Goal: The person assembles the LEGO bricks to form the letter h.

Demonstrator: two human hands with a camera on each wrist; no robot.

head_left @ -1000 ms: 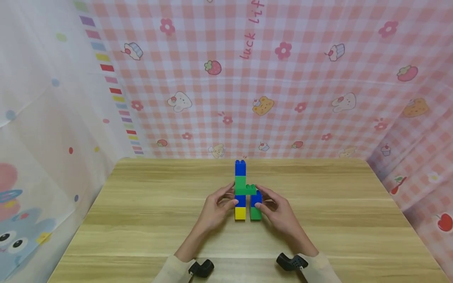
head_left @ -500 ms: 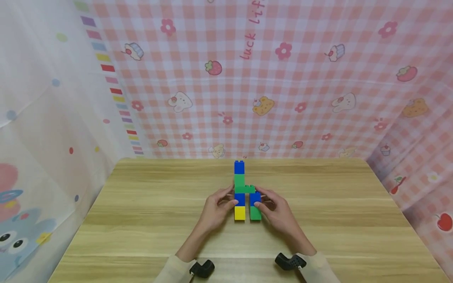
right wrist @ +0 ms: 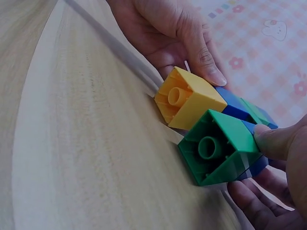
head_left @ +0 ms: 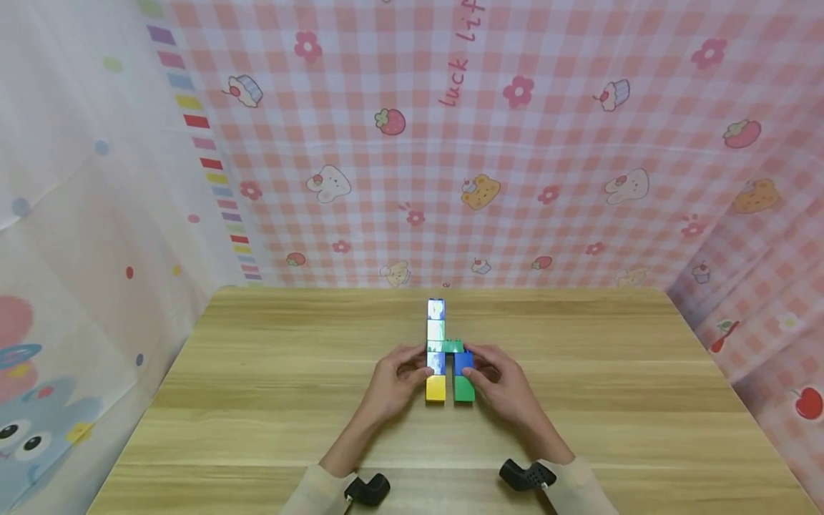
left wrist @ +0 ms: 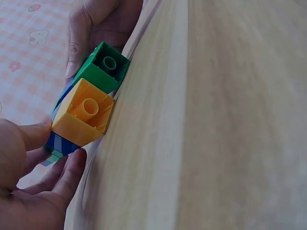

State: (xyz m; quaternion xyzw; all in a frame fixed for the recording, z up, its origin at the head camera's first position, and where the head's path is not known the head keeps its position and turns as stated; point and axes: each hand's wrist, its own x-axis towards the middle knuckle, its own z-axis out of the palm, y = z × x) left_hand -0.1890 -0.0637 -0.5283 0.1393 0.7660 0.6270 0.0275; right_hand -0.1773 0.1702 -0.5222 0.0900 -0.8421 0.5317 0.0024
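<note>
Between both hands is a joined figure of toy building bricks. Its taller column has a yellow brick [head_left: 435, 389] at the near end, then a blue brick [head_left: 438, 359], green pieces [head_left: 435, 330] and a blue end brick [head_left: 436, 310]. A flat green piece [head_left: 453, 346] links it to a shorter column, a blue brick [head_left: 463, 364] over a green brick [head_left: 464, 390]. Hollow undersides of the yellow and green bricks face the wrist cameras. My left hand [head_left: 394, 379] pinches the taller column at its lower blue brick; my right hand [head_left: 506, 376] pinches the shorter one. Fingers behind are partly hidden.
The figure is at the middle of a wood-grain table [head_left: 270, 372]. A pink checked cloth [head_left: 412, 157] hangs behind the table's far edge, with a pale curtain [head_left: 77, 214] at left. Black wrist devices [head_left: 368, 490] sit at both cuffs.
The figure's far end has dipped slightly, as if leaning further back, and bright glare now shows on the taller column. Both hands keep their hold and have barely moved.
</note>
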